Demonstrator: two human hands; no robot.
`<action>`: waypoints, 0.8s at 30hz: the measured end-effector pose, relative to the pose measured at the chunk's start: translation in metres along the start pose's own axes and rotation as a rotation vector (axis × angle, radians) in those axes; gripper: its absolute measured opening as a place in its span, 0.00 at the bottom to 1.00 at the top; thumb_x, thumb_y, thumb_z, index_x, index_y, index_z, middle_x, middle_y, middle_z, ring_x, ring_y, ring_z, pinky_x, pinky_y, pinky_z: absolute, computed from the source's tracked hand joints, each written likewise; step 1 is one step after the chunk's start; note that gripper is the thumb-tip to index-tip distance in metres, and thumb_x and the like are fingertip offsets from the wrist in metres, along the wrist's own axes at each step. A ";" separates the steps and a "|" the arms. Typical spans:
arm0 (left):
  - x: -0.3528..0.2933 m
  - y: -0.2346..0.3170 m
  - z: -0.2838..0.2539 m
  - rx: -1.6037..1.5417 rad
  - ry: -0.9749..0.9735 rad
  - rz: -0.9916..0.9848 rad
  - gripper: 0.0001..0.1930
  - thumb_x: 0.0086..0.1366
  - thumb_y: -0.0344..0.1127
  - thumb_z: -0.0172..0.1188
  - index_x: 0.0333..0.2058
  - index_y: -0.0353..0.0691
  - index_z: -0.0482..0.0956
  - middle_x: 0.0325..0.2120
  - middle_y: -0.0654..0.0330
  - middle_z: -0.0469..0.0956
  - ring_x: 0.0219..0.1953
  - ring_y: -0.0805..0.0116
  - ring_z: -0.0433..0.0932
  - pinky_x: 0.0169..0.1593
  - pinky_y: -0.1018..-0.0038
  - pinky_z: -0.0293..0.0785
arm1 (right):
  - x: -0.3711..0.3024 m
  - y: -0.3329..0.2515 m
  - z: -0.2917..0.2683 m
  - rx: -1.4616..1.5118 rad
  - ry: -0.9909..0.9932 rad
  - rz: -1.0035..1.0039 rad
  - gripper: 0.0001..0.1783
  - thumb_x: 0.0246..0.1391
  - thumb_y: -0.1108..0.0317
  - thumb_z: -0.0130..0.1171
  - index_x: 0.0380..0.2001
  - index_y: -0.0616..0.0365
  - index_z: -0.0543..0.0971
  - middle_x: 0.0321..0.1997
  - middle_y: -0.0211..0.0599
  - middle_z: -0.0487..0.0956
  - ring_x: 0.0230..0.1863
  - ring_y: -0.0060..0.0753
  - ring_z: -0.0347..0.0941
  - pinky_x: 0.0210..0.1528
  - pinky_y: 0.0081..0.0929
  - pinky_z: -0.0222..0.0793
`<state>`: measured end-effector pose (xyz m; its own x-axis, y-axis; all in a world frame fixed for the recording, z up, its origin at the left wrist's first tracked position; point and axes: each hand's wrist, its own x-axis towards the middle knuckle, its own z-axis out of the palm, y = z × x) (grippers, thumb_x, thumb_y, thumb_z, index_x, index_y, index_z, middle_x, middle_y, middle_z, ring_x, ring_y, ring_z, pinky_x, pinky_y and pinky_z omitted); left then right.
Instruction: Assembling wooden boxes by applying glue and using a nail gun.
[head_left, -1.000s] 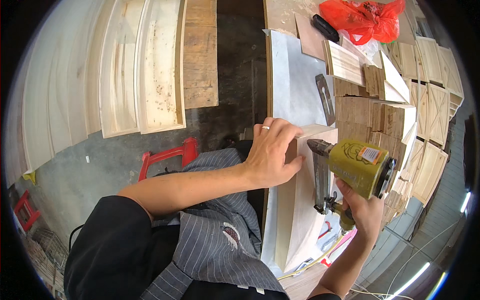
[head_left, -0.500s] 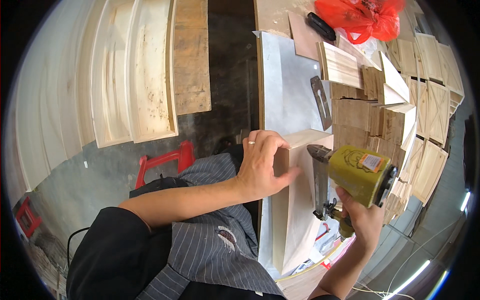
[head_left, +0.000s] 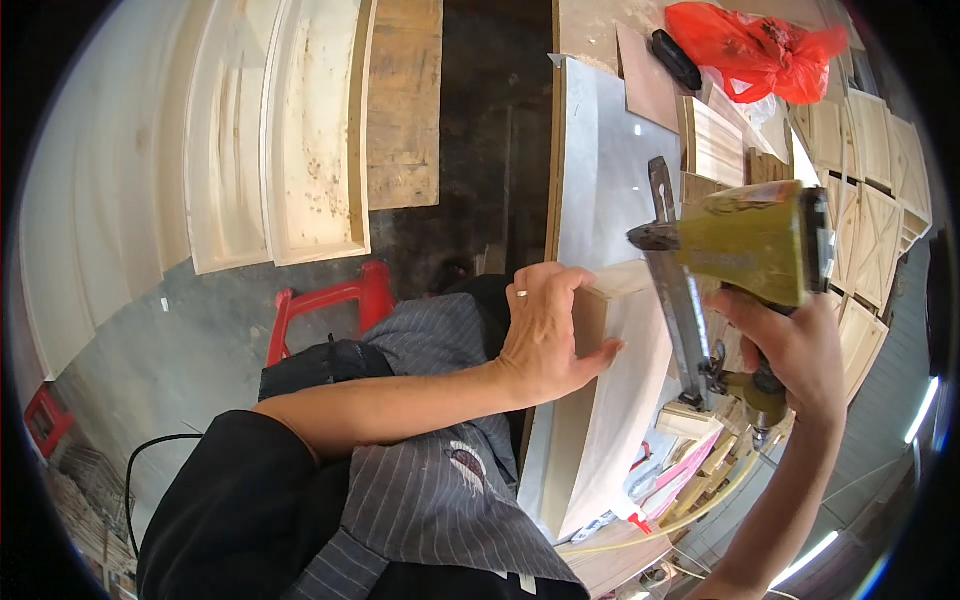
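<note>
A long pale wooden box (head_left: 628, 400) stands on its edge on the grey worktop (head_left: 598, 150) in front of me. My left hand (head_left: 548, 340) grips its near side at the far end, thumb along the face and fingers bent over the rim. In my right hand (head_left: 785, 345) is a yellow-green nail gun (head_left: 735, 240), held by its handle. Its dark nose points left, just past the box's far corner and apart from the wood. A slotted metal strip (head_left: 660, 185) lies on the worktop, partly hidden behind the nose.
Stacked wood pieces (head_left: 715, 140) sit right of the worktop, partly behind the nail gun. Beyond them are a red plastic bag (head_left: 765, 50) and a black object (head_left: 676, 60). Shallow wooden trays (head_left: 315, 140) and a red stool (head_left: 325, 305) are at left. A yellow hose (head_left: 710, 510) trails at lower right.
The nail gun has lifted off the box's end and swung up and to the right with my right hand. My left hand stays on the box, while the whole view has shifted slightly.
</note>
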<state>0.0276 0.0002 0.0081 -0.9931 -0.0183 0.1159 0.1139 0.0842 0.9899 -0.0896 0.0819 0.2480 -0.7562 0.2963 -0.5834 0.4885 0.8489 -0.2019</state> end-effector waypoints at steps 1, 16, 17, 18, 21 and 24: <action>0.000 0.001 0.000 -0.001 -0.004 0.001 0.41 0.47 0.38 0.79 0.55 0.39 0.61 0.47 0.50 0.65 0.53 0.50 0.63 0.56 0.54 0.56 | 0.003 0.000 0.001 -0.010 -0.037 -0.022 0.18 0.48 0.70 0.74 0.42 0.61 0.82 0.25 0.29 0.79 0.16 0.18 0.70 0.18 0.21 0.65; 0.000 -0.003 0.001 -0.027 -0.067 -0.042 0.40 0.48 0.37 0.77 0.54 0.38 0.61 0.48 0.49 0.66 0.53 0.50 0.64 0.56 0.53 0.56 | 0.018 -0.042 -0.003 -0.305 -0.220 0.063 0.21 0.48 0.69 0.71 0.45 0.64 0.79 0.29 0.35 0.83 0.14 0.20 0.72 0.17 0.23 0.69; -0.002 -0.002 0.001 -0.028 -0.088 -0.046 0.40 0.48 0.37 0.77 0.54 0.38 0.61 0.48 0.49 0.65 0.54 0.50 0.63 0.56 0.53 0.56 | 0.017 -0.044 -0.006 -0.256 -0.190 0.063 0.21 0.48 0.69 0.70 0.45 0.64 0.79 0.29 0.35 0.83 0.15 0.21 0.72 0.17 0.23 0.69; -0.003 -0.002 0.001 -0.032 -0.088 -0.049 0.40 0.48 0.37 0.77 0.54 0.38 0.61 0.48 0.49 0.65 0.54 0.50 0.63 0.56 0.53 0.56 | 0.016 -0.043 -0.007 -0.215 -0.172 0.066 0.21 0.48 0.70 0.70 0.46 0.64 0.79 0.29 0.35 0.83 0.15 0.21 0.72 0.17 0.23 0.70; 0.000 -0.001 -0.002 -0.010 -0.091 -0.058 0.40 0.48 0.38 0.77 0.55 0.37 0.61 0.48 0.48 0.65 0.54 0.49 0.64 0.56 0.52 0.56 | 0.022 -0.043 0.002 -0.311 -0.224 0.066 0.22 0.47 0.70 0.71 0.47 0.63 0.79 0.29 0.35 0.83 0.15 0.21 0.72 0.18 0.22 0.70; 0.000 -0.001 -0.001 -0.014 -0.110 -0.079 0.41 0.48 0.39 0.77 0.55 0.37 0.61 0.48 0.48 0.65 0.54 0.49 0.64 0.56 0.52 0.56 | 0.012 -0.036 0.003 -0.320 -0.246 0.065 0.21 0.48 0.69 0.71 0.46 0.62 0.80 0.28 0.35 0.83 0.17 0.20 0.74 0.19 0.21 0.71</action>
<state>0.0280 -0.0012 0.0069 -0.9960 0.0846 0.0282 0.0344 0.0725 0.9968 -0.1154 0.0536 0.2463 -0.5827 0.2734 -0.7653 0.3420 0.9368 0.0743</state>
